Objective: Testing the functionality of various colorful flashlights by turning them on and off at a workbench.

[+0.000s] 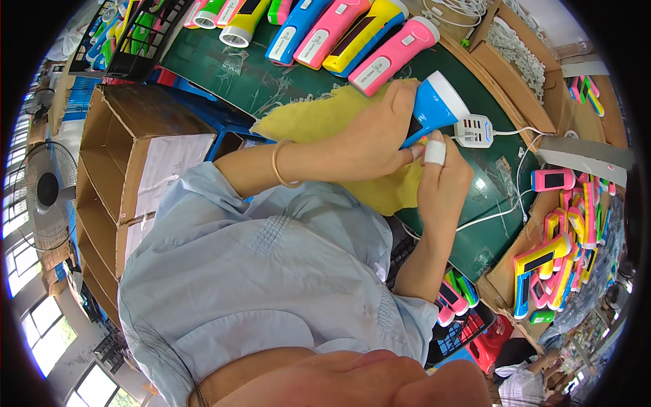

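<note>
Hands meet over a green workbench (217,74) at about one o'clock. Left hand (369,139) wraps a blue and white flashlight (434,105) above a yellow cloth (325,119). Right hand (444,180), one fingertip taped white, seems to pinch the handle end, though the contact is hidden. A white charger (475,130) lies just beside; a tug might snag its cable and drag it off

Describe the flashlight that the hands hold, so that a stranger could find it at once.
On the green table lies a yellow cloth. Above its right end, the left hand and right hand hold a blue flashlight with a white head. Its neighbours lie untouched in a row.
</note>
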Demonstrator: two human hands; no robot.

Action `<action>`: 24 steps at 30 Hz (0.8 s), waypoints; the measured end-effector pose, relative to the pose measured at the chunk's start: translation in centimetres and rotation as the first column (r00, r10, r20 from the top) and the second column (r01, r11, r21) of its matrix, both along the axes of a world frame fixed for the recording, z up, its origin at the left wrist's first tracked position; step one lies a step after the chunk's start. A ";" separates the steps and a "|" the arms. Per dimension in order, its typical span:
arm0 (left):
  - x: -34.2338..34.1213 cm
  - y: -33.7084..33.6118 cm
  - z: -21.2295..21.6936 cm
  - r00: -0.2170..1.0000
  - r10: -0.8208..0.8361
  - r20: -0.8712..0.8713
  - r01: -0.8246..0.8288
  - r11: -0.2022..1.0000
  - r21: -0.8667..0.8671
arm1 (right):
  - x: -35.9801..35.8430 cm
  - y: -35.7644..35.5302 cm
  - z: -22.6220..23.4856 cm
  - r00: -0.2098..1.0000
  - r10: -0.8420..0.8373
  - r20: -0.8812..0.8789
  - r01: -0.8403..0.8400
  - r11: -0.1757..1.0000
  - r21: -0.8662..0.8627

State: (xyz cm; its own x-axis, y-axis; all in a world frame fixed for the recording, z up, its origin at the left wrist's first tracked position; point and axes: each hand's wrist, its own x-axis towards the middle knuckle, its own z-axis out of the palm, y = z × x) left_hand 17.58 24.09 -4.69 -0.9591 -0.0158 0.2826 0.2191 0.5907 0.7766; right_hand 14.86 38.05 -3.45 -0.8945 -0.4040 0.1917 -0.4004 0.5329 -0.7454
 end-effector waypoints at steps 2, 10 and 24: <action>-0.3 -0.1 -0.3 0.998 -0.003 -0.066 0.001 0.999 -0.040 | 0.6 0.5 -0.1 1.000 0.004 -0.026 -0.004 1.000 -0.019; -3.4 -2.9 0.0 0.827 -0.552 -0.110 0.184 0.081 0.980 | 1.1 2.0 1.3 0.877 0.144 0.459 0.231 0.711 -0.665; -4.3 -0.2 1.5 0.976 -0.145 0.164 -0.137 0.183 0.974 | -0.1 -1.0 -2.5 0.776 0.322 0.542 0.081 0.802 -0.591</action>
State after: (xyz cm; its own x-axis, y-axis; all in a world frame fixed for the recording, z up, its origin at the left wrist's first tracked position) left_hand 13.31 23.93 -3.24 -0.9821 -0.1383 -0.1281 -0.0003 -0.6787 0.7344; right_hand 14.73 37.05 -5.92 -0.8468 -0.5155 -0.1314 0.1980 -0.0760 -0.9773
